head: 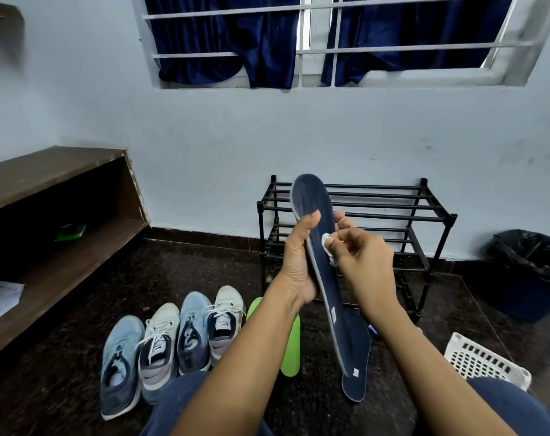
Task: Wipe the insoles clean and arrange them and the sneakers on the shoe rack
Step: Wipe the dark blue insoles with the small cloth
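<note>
The left hand (299, 265) holds a navy insole (328, 287) upright above the floor (79, 309), fingers curled behind it and thumb pressed across its face. The right hand (365, 262) has its fingers pinched on a small white wipe (326, 240) that touches the insole's middle. A second navy insole (358, 382) and a green insole (291, 350) lie on the floor below the arms. Four sneakers (173, 341) stand in a row to their left. The black shoe rack (377, 202) stands at the floor's far edge, against the wall
</note>
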`<move>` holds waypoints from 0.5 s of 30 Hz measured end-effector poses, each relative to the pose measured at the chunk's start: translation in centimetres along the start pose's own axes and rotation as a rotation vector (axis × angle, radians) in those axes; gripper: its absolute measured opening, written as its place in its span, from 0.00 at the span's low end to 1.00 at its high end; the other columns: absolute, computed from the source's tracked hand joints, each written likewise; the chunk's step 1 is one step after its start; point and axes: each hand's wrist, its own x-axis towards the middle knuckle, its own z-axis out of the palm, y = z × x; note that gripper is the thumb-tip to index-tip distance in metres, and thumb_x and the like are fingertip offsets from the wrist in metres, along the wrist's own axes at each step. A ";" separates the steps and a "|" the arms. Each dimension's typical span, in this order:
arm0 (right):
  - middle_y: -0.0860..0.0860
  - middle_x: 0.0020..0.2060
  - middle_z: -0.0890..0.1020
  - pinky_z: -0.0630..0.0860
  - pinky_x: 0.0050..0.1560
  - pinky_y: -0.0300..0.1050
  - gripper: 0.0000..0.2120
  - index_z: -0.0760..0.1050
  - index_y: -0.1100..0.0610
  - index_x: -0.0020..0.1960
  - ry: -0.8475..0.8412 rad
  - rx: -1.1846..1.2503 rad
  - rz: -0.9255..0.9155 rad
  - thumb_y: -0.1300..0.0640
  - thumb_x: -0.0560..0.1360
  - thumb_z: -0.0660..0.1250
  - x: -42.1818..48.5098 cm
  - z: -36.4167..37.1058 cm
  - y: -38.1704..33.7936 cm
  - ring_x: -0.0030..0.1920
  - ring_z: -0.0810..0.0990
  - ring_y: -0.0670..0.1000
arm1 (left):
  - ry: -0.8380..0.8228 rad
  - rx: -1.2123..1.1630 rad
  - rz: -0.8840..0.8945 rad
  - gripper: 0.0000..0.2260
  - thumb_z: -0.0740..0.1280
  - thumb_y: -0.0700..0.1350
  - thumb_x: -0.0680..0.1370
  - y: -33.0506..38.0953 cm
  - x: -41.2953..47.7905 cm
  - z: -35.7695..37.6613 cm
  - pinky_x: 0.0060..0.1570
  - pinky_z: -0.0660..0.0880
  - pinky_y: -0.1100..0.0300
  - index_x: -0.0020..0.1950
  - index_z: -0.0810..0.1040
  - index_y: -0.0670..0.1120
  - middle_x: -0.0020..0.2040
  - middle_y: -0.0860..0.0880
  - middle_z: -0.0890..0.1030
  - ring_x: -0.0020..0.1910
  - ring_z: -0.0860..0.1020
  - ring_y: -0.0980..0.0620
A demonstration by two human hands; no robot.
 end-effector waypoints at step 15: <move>0.46 0.22 0.77 0.68 0.30 0.32 0.07 0.80 0.56 0.37 -0.213 0.159 0.061 0.56 0.73 0.71 -0.7 0.8 -0.5 0.24 0.73 0.41 | 0.023 -0.068 0.079 0.32 0.80 0.57 0.53 1.2 0.0 -1.0 0.57 0.77 0.52 0.49 0.80 0.40 0.52 0.39 0.82 0.54 0.81 0.45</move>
